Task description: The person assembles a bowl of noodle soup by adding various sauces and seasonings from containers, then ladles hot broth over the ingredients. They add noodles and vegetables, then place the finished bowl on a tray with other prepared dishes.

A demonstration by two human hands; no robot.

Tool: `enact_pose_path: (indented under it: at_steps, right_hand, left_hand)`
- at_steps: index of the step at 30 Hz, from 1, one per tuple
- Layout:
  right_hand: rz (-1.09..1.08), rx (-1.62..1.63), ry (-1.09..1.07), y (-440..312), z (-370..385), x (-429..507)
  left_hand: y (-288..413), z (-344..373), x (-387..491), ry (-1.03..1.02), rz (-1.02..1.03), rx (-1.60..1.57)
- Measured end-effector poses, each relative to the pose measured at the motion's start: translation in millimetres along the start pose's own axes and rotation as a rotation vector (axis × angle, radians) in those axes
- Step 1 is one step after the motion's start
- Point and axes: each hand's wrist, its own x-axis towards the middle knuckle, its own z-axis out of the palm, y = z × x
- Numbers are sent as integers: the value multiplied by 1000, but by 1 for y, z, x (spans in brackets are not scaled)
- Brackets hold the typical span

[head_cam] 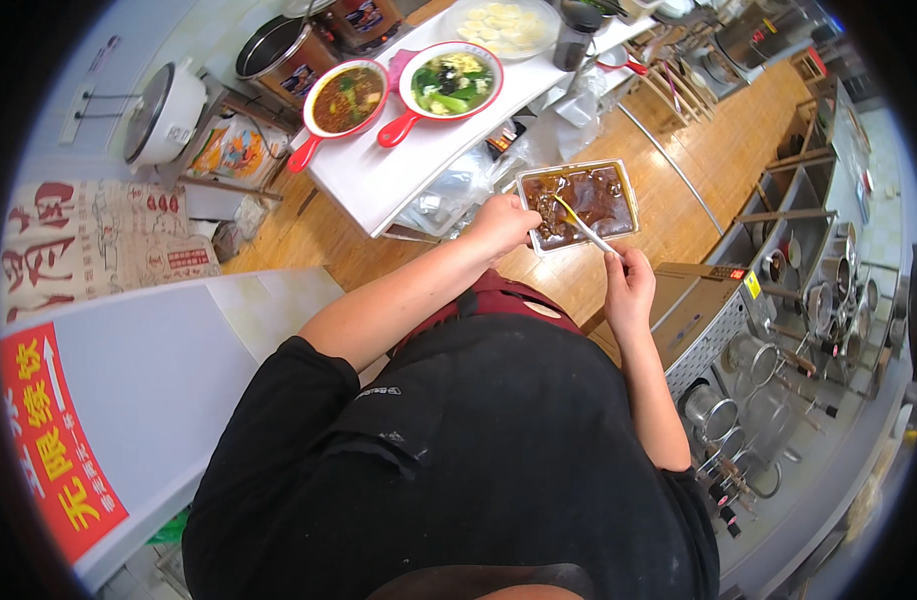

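Note:
My left hand (508, 226) grips the near left edge of a clear rectangular plastic container (635, 214), held up above the floor. Dark brown sauce (597, 196) with darker chunks at its left side fills much of it. In my right hand (629, 283) is the handle of a white spoon (592, 234); its yellowish, sauce-stained end dips into the sauce. Beyond, on a white table (368, 191), stand two red-handled white bowls. One bowl (347, 100) holds a reddish-brown soup, the other bowl (451, 81) a broth with leafy greens and what looks like egg.
A clear tray (501, 28) of pale round slices and a dark lidded jar (578, 35) stand farther along the table. Plastic bags (458, 187) fill the shelf below. At right are a cardboard box (680, 304) and a steel counter with several strainer baskets (752, 358). A rice cooker (170, 116) stands at left.

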Motion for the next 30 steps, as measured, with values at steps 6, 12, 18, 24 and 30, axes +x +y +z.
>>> enact_pose_path:
  at_steps: [6,12,18,24,30]
  right_hand:
    - [-462,-159,-93,-13,-4,5]
    - [-166,-37,-215,-12,6,18]
    - [421,524,-356,-12,11,34]
    - [504,718,-389,-16,9,44]
    - [-213,57,-322,-36,9,46]
  left_hand:
    - [-6,-13,-32,74,16,-104]
    - [-9,-18,-56,148,13,-185]
    - [-17,-30,-62,183,20,-187]
    - [-18,-37,-67,252,70,-246]
    - [-14,-56,-77,229,77,-265]
